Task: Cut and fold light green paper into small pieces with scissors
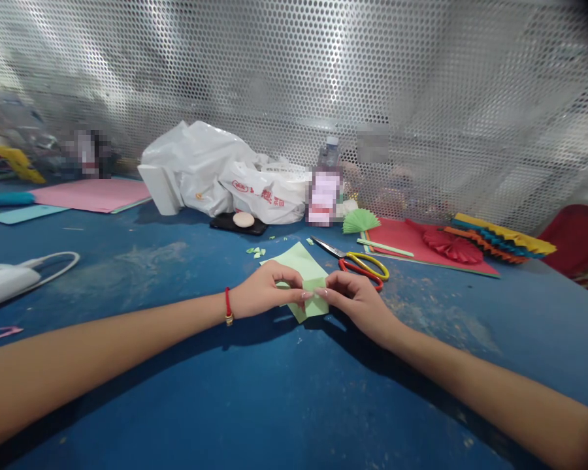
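A light green sheet of paper (298, 259), partly folded, is between my two hands over the blue table (255, 405). My left hand (269, 288) pinches it from the left with thumb and fingers. From the right, my right hand (355, 297) pinches the folded part, its thumb tip almost meeting the left thumb. Just beyond the right hand lie scissors (345, 256) with one yellow and one red handle loop, blades pointing to the far left. Small green paper scraps (257, 252) are scattered behind the sheet.
White plastic bags (200, 166) and a bottle (329, 153) stand by the perforated metal panel (274, 65). At right are a green paper fan (361, 220), red sheets (396, 238) and pleated strips (504, 235). A white cabled device (7, 284) and pink paper (93, 194) lie left.
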A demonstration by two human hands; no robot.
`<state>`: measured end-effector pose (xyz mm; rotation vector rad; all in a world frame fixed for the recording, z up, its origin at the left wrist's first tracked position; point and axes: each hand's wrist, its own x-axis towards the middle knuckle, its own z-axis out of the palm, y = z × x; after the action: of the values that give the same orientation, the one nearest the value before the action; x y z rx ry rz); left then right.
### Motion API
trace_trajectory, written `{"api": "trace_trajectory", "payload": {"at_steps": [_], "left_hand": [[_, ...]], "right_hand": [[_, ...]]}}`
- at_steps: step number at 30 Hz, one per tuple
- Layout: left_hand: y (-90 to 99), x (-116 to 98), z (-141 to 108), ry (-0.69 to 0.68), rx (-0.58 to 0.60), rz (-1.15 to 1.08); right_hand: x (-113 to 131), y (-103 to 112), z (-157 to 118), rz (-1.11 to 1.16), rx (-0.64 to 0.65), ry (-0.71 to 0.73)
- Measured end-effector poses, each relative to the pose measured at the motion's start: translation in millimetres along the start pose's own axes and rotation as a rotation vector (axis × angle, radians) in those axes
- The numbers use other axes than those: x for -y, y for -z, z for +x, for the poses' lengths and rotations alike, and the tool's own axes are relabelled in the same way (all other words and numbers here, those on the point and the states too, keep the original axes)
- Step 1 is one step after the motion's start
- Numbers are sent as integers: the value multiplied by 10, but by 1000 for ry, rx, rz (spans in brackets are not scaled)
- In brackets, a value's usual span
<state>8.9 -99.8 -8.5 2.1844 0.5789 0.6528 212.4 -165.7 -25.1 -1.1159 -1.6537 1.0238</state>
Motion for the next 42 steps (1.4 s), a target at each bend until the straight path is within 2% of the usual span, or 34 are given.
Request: {"api": "trace_trajectory", "payload": {"at_steps": [7,13,17,24,28,32,37,42], "left_hand": [[-87,-90,-33,130,61,-201],[-111,-128,-20,227,23,-360],[-141,-133,-40,297,-22,-466],[-150,-104,-42,287,-108,-502],[-156,-97,-33,295,-99,-532],[-149,-116,-30,289,-132,-497],[-131,-104,-31,270,-200,-453],[-133,-57,-37,237,-173,-421]], "right_hand": [[43,8,-21,-5,-41,59],[75,-6,-47,-93,-163,151],[59,-16,-41,-120,-170,161],[9,4,9,-9,-35,34],[5,5,21,103,-28,-36],[18,-4,22,110,-52,-83],[-26,10,26,120,-86,-34],[-21,22,29,112,-66,24]]}}
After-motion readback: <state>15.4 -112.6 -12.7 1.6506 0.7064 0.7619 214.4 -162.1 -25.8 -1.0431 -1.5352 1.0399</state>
